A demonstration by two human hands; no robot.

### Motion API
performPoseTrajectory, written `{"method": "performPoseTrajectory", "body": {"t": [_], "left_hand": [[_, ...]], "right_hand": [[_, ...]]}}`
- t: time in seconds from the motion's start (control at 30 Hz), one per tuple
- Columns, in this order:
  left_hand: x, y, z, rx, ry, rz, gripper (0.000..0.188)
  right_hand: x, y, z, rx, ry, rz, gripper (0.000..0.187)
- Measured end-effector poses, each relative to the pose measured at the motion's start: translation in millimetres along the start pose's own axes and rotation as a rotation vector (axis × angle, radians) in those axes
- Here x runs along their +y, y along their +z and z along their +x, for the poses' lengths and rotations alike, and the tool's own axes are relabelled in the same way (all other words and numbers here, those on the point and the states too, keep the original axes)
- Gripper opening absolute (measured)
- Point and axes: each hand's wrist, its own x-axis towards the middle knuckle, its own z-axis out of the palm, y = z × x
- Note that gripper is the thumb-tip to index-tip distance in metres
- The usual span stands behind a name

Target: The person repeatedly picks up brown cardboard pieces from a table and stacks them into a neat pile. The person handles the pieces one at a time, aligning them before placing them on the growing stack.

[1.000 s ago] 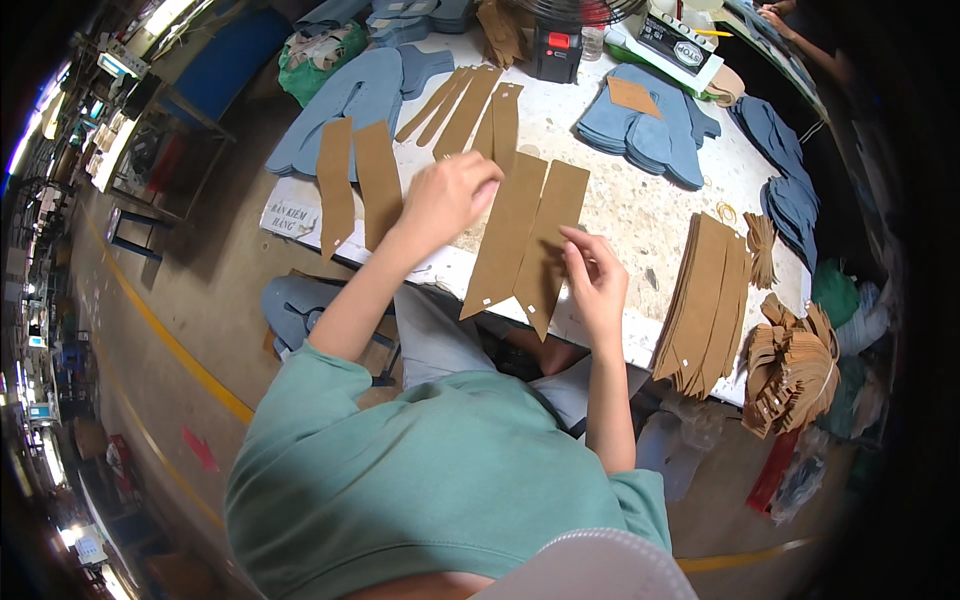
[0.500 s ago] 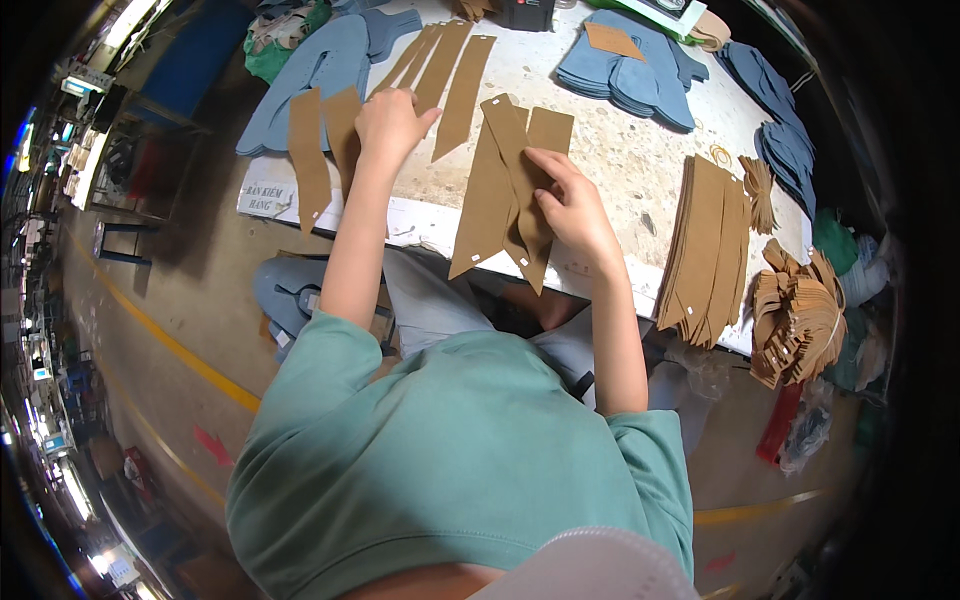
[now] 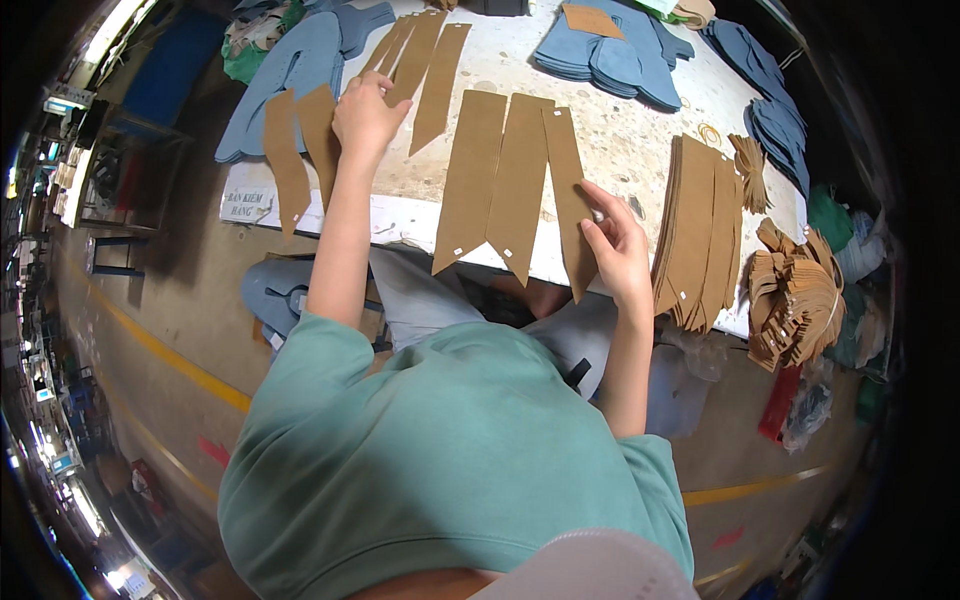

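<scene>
Brown, flat strips with notched or pointed ends lie on the pale table (image 3: 430,215). My right hand (image 3: 622,262) grips the right edge of one brown strip (image 3: 567,190), which lies slanted, its lower end past the table's front edge. Left of it, two more strips (image 3: 478,180) lie side by side with small white marks near their lower tips. My left hand (image 3: 368,120) rests farther left with thumb spread from the fingers. Beside it are a strip (image 3: 318,135) partly hidden by the wrist and another strip (image 3: 285,165). Several narrow strips (image 3: 440,85) fan out beyond its fingertips.
Blue cut pieces lie stacked at the back left (image 3: 290,75), back centre (image 3: 610,60) and far right (image 3: 775,130). To the right are a pile of brown strips (image 3: 695,230), a small bundle (image 3: 752,175) and a large bundle (image 3: 795,300) at the table's edge.
My right hand has moved right with a brown strip, parting it from the overlapping ones. Those two now lie flat and apart. The left hand stays by the same strips; the whole view has shifted slightly.
</scene>
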Motion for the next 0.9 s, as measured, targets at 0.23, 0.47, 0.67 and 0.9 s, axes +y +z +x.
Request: {"method": "performPoseTrajectory", "body": {"t": [0.23, 0.47, 0.67, 0.9], "left_hand": [[6.1, -4.7, 8.8, -0.187, -0.155, -0.469, 0.032], [41.4, -84.3, 6.8, -0.412, 0.037, -1.488, 0.027], [98.5, -106.6, 17.7, -0.530, 0.064, -1.561, 0.028], [146.8, -66.2, -6.7, -0.549, 0.226, -1.565, 0.030]], "right_hand": [[1.6, 0.9, 1.5, 0.022, -0.012, -0.055, 0.047], [-35.5, -25.7, -21.4, 0.019, 0.108, 0.421, 0.051], [-79.8, -53.5, -23.8, 0.041, -0.174, 0.498, 0.062], [-91.9, -57.3, 23.7, 0.217, -0.202, 0.519, 0.052]]}}
